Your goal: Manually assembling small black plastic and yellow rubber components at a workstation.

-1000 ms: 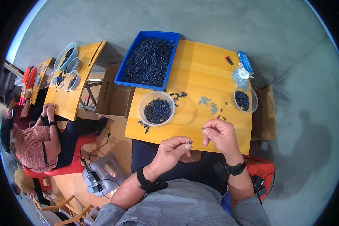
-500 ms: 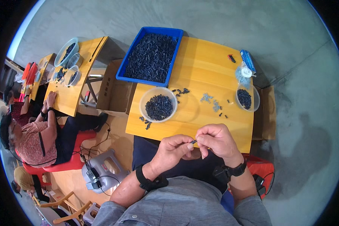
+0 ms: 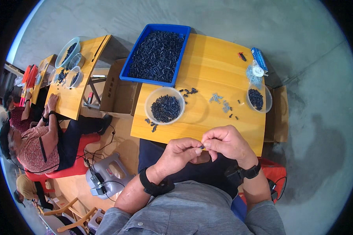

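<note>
- Left hand [image 3: 182,150] and right hand [image 3: 225,143] meet at lower centre of frame, fingertips pinched narrow on one small dark part [image 3: 201,147] held between them, just below the yellow table [image 3: 211,70] edge.
- Blue tray [image 3: 157,55], upper centre: heaped with dark parts, so bulk stock looks unworked.
- Clear bowl [image 3: 165,105], centre: partly filled.
- Small bowl [image 3: 257,98], right: a modest pile.
- Loose screws [image 3: 219,102] lie between the bowls.

Grey concrete floor [image 3: 262,23], yellow wood tables [image 3: 219,62], red chair [image 3: 80,166].
</note>
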`<state>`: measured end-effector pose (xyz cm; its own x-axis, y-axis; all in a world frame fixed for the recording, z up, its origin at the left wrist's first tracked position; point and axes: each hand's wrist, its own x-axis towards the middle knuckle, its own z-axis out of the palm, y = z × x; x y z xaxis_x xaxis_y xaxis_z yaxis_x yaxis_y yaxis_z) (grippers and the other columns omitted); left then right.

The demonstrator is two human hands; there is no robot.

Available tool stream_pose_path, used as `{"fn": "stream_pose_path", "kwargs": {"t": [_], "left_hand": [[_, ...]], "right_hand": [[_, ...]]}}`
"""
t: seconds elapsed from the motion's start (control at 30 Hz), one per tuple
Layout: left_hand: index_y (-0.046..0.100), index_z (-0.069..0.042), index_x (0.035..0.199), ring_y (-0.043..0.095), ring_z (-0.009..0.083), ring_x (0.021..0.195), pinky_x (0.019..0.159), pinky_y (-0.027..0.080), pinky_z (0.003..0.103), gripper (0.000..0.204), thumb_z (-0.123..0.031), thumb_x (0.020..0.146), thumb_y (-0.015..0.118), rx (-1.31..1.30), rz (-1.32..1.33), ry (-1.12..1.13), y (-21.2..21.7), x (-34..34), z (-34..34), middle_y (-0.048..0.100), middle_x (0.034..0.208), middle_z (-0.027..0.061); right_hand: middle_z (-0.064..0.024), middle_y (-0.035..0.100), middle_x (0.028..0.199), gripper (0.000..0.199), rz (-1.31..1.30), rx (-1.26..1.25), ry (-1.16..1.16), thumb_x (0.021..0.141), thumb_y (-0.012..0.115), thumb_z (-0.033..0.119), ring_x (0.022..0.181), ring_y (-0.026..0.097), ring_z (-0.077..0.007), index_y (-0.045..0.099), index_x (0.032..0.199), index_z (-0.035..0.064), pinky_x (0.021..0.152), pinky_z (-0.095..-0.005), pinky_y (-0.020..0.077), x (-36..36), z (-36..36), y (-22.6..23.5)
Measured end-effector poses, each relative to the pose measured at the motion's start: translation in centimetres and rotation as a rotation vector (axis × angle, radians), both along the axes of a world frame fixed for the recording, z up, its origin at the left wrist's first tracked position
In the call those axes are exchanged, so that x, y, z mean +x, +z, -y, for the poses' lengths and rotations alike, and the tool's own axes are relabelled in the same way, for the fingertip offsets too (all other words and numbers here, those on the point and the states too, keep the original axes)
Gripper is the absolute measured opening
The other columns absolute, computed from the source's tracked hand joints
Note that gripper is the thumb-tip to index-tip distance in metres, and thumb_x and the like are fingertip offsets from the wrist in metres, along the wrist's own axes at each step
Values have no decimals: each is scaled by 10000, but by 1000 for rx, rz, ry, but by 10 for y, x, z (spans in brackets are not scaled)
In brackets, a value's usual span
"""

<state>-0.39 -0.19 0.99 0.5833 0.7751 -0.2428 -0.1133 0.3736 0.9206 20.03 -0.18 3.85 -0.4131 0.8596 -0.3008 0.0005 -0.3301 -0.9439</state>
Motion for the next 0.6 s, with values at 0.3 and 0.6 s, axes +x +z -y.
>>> {"fn": "stream_pose_path", "kwargs": {"t": [0.3, 0.6], "left_hand": [[653, 15, 955, 544, 64, 634, 572, 470, 212, 118, -72, 894, 600, -43, 31, -49, 1, 1, -2, 622, 743, 17], [647, 10, 902, 554, 67, 609, 542, 465, 208, 112, -81, 908, 581, -115, 68, -101, 2, -1, -6, 611, 721, 17]], "right_hand": [[-59, 601, 664, 83, 284, 277, 171, 854, 600, 76, 557, 586, -135, 647, 873, 9, 516, -265, 460, 1, -7, 23], [-111, 599, 696, 82, 333, 627, 300, 773, 651, 37, 596, 604, -245, 657, 852, 15, 544, -320, 465, -2, -23, 28]]}}
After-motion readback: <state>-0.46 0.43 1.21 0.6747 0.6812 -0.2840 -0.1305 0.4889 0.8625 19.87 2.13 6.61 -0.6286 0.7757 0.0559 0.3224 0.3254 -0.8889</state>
